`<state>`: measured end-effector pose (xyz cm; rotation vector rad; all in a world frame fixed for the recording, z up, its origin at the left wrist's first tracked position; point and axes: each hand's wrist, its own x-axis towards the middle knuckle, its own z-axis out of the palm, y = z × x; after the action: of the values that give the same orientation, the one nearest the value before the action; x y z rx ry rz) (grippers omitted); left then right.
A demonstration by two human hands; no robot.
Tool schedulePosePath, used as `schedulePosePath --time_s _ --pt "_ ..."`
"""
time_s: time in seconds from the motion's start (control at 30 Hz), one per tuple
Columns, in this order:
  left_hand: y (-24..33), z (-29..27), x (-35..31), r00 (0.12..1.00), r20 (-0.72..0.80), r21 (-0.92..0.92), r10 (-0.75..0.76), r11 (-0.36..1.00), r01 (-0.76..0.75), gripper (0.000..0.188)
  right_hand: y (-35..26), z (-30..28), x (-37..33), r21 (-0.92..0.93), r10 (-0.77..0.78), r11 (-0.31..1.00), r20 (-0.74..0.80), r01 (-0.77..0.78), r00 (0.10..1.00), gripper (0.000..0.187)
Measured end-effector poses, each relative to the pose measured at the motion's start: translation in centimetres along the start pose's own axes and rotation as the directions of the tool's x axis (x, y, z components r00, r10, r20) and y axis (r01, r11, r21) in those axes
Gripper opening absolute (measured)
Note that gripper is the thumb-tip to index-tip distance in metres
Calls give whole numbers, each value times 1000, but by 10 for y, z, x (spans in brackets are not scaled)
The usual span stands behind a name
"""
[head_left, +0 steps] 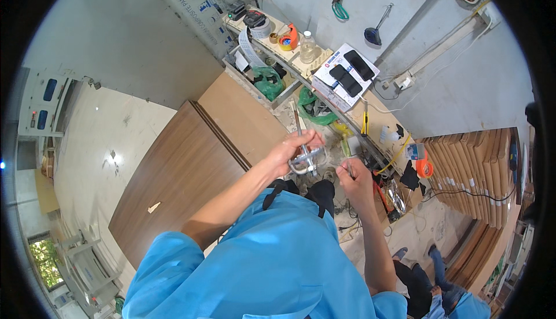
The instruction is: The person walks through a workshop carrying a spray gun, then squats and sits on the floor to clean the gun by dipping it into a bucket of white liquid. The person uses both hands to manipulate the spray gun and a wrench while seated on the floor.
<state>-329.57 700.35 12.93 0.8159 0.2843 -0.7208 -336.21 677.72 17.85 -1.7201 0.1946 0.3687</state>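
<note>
In front of my waist my left hand [296, 148] is closed around a shiny metal tool [307, 159] with a curved loop at its lower end. A thin brownish rod [296, 117] sticks up from the same grip, and I cannot make out whether it belongs to the tool. To the right and slightly lower, my right hand [356, 179] pinches a small thin dark piece [350, 169] between thumb and fingers. The two hands are apart. My fingers hide part of both items, so their exact kinds do not show.
Ahead runs a narrow bench with a white box [330, 95] bearing two phones, a bottle [307, 46], orange tape [288, 39] and a yellow cutter [365, 119]. Brown panels [174, 186] lie at left; cardboard sheets [469, 171] stand at right. Another person [440, 287] is at lower right.
</note>
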Motion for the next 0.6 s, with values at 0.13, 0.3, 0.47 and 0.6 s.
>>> schedulePosePath --time_s 0.13,0.3,0.47,0.6 --pt "20 -21 9 1000 -19 -404 -12 915 4 37 -13 -9 -15 109 51 993 32 -54 998 12" --pt "35 -20 4 998 -61 -545 -11 838 -24 41 -21 -11 -31 91 49 994 67 -55 997 13" --pt "32 -9 3 999 2 -547 35 836 -28 44 -22 -7 -32 57 47 997 67 -51 997 14" --pt "27 -8 8 998 15 -530 63 847 -46 45 -22 -6 -31 55 48 997 57 -51 997 15"
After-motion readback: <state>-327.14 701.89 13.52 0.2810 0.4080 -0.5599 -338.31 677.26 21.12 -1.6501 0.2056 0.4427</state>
